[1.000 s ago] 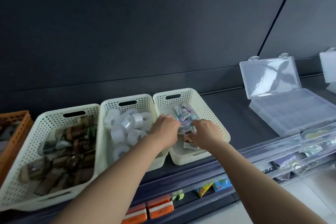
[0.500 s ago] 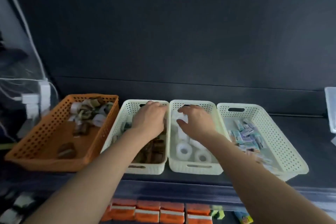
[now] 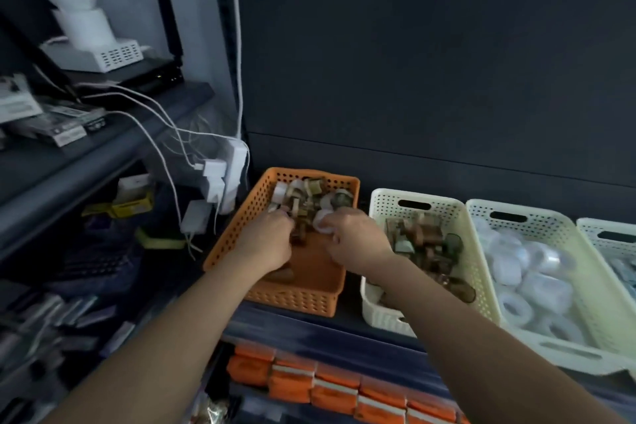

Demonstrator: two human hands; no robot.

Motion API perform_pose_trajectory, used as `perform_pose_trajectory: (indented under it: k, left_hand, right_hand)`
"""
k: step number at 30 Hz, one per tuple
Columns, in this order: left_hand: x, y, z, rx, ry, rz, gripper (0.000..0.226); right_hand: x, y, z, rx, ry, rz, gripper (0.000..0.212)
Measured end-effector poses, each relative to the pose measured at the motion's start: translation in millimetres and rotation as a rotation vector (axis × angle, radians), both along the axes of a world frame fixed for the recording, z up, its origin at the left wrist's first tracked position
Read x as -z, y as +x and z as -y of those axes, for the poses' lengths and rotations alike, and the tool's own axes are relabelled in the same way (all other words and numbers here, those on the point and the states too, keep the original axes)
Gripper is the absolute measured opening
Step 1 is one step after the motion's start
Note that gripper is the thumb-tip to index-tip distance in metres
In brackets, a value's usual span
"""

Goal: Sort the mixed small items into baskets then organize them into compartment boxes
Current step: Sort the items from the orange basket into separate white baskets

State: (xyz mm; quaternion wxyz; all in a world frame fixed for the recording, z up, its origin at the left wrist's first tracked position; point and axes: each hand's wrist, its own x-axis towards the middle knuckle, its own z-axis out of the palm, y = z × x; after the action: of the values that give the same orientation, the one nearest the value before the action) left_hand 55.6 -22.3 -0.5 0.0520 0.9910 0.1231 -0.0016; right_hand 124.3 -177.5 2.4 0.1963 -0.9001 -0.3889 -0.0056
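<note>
An orange basket (image 3: 241, 237) on the dark shelf holds a pile of mixed small items (image 3: 306, 196) at its far end. Both my hands are inside it. My left hand (image 3: 266, 243) is curled over brown pieces at the pile's near edge; what it grips is hidden. My right hand (image 3: 351, 241) pinches a white tape roll (image 3: 321, 222). To the right stand a cream basket of brown items (image 3: 378, 213), a cream basket of white tape rolls (image 3: 481, 213), and the edge of a third cream basket (image 3: 592, 227).
A white power strip with chargers and cables (image 3: 220, 179) hangs just left of the orange basket. A white camera (image 3: 75, 0) and a black router sit on the upper left shelf. Orange packs (image 3: 309, 385) fill the shelf below. A dark back panel (image 3: 430, 79) rises behind.
My view has swung left, away from the clear compartment box. Both hands moved from the rightmost cream basket, across the middle baskets, into the orange basket; my right hand now pinches a white roll.
</note>
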Motion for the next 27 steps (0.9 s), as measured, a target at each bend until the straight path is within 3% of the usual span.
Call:
perform_pose_trajectory:
  k: [3, 6, 8, 14, 21, 27]
  left_hand:
    - [12.1, -0.9, -24.1, -0.012, -0.067, -0.194, 0.021]
    - [26.7, 6.2, -35.8, -0.035, -0.173, -0.353, 0.044]
    - [33.0, 13.8, -38.6, -0.03, -0.246, -0.385, 0.052]
    - [38.7, 32.2, -46.2, -0.013, -0.445, -0.48, 0.042]
    - [44.6, 44.6, -50.7, -0.014, -0.529, -0.555, 0.032]
    - [42.7, 48.2, -39.4, -0.013, -0.488, -0.688, 0.063]
  right_hand:
    - [9.7, -0.6, -27.1, -0.025, -0.122, -0.015, 0.026]
    - [18.7, 3.0, -46.2, -0.009, -0.252, -0.033, 0.024]
    - [22.8, 7.9, -55.9, -0.03, -0.316, -0.055, 0.026]
    - [33.7, 29.0, -82.6, -0.188, -0.42, -0.026, 0.048]
    - [41.5, 47.1, -99.1, -0.198, -0.535, 0.069, 0.038]
    - [39.1, 58.5, -93.7, -0.246, -0.491, -0.035, 0.031]
